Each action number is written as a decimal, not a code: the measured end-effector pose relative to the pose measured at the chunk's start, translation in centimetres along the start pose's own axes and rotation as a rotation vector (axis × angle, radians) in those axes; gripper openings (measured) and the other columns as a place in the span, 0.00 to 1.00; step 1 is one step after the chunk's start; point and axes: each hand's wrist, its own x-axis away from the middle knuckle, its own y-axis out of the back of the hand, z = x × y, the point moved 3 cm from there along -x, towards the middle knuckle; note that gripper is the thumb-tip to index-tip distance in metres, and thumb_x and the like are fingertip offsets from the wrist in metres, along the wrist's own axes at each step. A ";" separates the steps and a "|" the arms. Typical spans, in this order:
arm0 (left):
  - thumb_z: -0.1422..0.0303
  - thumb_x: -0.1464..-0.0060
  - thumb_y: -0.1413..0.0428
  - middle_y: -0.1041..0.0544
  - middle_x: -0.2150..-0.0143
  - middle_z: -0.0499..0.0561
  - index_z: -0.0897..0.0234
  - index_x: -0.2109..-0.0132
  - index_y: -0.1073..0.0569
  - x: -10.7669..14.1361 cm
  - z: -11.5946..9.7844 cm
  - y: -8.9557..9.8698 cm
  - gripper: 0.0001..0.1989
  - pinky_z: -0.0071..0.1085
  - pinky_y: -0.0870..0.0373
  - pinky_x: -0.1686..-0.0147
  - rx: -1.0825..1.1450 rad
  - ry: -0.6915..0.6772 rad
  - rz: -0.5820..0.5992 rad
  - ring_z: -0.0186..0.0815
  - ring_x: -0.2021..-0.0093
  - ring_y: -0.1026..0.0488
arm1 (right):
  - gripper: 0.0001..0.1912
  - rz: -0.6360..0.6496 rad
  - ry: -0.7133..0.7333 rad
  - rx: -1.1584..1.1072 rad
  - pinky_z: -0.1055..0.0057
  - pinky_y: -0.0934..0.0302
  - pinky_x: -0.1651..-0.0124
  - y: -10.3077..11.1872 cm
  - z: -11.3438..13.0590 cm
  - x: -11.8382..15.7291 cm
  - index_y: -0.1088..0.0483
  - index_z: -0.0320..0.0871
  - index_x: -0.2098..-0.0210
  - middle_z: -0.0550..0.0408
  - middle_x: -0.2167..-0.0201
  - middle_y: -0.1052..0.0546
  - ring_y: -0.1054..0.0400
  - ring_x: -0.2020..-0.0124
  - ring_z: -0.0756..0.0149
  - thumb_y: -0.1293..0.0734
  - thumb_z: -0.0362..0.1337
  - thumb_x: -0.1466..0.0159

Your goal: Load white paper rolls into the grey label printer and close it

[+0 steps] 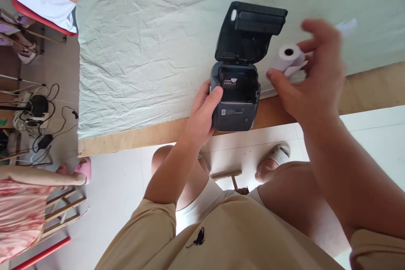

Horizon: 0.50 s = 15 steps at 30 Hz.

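Observation:
My left hand [202, 114] grips a black portable label printer [236, 112] by its left side, thumb over the edge of the paper bay. The printer's lid [245, 33] stands open, tipped back away from me, and no roll sits in the bay. To the right of the printer, my right hand [319, 71] holds a small white paper roll [286, 59] between thumb and fingers, index finger raised. The roll's dark core faces up, and a loose end of paper hangs near my fingers. The right hand is slightly blurred.
A pale green cloth [142, 63] covers the table, with its wooden edge [126, 139] bare in front of me. A white scrap [346, 27] shows behind my right hand. Other people sit at the left, near tangled cables [34, 109] and a wooden stool [63, 211].

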 end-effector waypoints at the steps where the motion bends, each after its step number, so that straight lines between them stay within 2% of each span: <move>1: 0.51 0.33 0.35 0.12 0.48 0.49 0.55 0.50 0.20 0.0 0.0 0.0 0.15 0.42 0.10 0.48 -0.003 -0.004 -0.001 0.50 0.37 0.14 | 0.36 -0.052 -0.003 -0.038 0.52 0.25 0.50 0.4 0.8 -0.1 0.33 0.54 0.33 0.46 0.38 0.22 0.23 0.45 0.48 0.23 0.46 0.38; 4: 0.48 0.36 0.33 0.11 0.50 0.50 0.54 0.48 0.20 -0.1 -0.1 -0.1 0.18 0.40 0.10 0.48 -0.030 -0.019 0.000 0.50 0.37 0.14 | 0.23 -0.061 0.006 -0.079 0.52 0.25 0.50 0.6 4.0 -0.1 0.29 0.55 0.45 0.50 0.47 0.18 0.20 0.50 0.49 0.23 0.49 0.36; 7: 0.46 0.39 0.31 0.11 0.49 0.50 0.54 0.48 0.20 -0.1 -0.2 -0.1 0.22 0.40 0.11 0.45 -0.058 -0.049 0.020 0.51 0.35 0.15 | 0.05 0.060 0.069 0.022 0.49 0.26 0.47 -0.3 6.6 -0.2 0.26 0.55 0.55 0.54 0.55 0.13 0.18 0.54 0.50 0.29 0.41 0.30; 9: 0.47 0.39 0.31 0.12 0.49 0.51 0.55 0.48 0.20 0.0 -0.2 -0.1 0.21 0.40 0.11 0.45 -0.060 -0.041 0.024 0.51 0.35 0.15 | 0.04 0.091 0.117 0.073 0.49 0.27 0.50 -0.9 7.0 -0.2 0.25 0.54 0.58 0.56 0.56 0.11 0.16 0.57 0.51 0.31 0.36 0.30; 12: 0.49 0.37 0.32 0.12 0.52 0.51 0.56 0.49 0.20 0.1 -0.3 -0.1 0.19 0.38 0.11 0.52 -0.045 -0.023 0.029 0.50 0.38 0.14 | 0.07 0.125 0.141 0.075 0.51 0.26 0.54 -1.4 6.3 -0.3 0.24 0.53 0.58 0.57 0.54 0.10 0.15 0.58 0.51 0.30 0.34 0.32; 15: 0.50 0.36 0.32 0.12 0.55 0.50 0.57 0.50 0.21 0.1 -0.4 -0.1 0.18 0.33 0.13 0.60 -0.036 -0.022 0.046 0.48 0.41 0.13 | 0.09 0.042 0.218 0.111 0.55 0.25 0.56 -1.2 5.8 -0.3 0.24 0.52 0.56 0.57 0.54 0.10 0.14 0.58 0.53 0.30 0.32 0.33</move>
